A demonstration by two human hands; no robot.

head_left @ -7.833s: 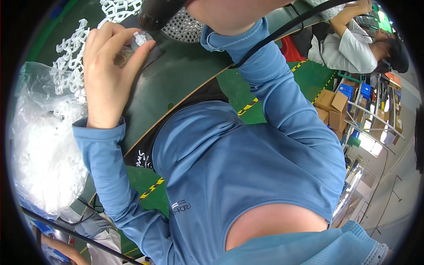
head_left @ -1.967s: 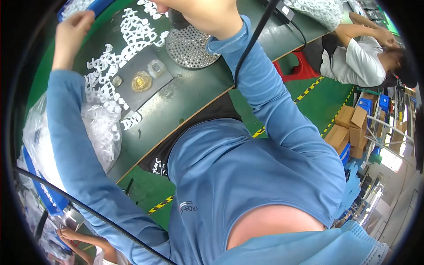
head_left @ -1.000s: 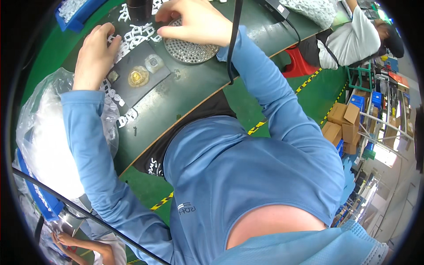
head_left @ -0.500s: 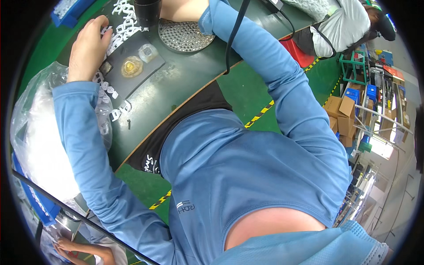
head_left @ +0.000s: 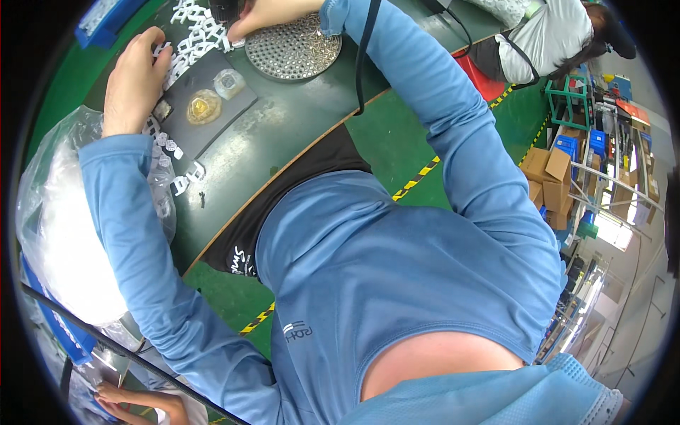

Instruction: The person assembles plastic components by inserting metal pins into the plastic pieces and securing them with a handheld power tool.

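My left hand [head_left: 134, 81] is over the left part of the dark table. Its fingers are curved, with a gap between thumb and fingers, beside a heap of white plastic links [head_left: 202, 32]. My right hand [head_left: 273, 15] reaches over the far edge of a round perforated metal dish [head_left: 280, 60] holding small shiny metal pieces. One of its digits points left, down toward the links; the rest is partly cut off by the upper edge, so its grip is unclear. Between the hands lies a dark grey plate [head_left: 212, 120] carrying a yellowish translucent lump [head_left: 203, 107] and a clear, ring-like piece [head_left: 229, 83].
A clear bag with white contents [head_left: 78, 234] bulges by my left forearm. Loose white links [head_left: 190, 177] lie near the table's front edge. A black cable [head_left: 363, 71] hangs past my right sleeve. Other people sit at the upper right and lower left.
My right hand has come left from behind the black cup, and its fingers now show beside the white links. The black cup is now mostly out of the picture. My left hand has stayed nearly in place.
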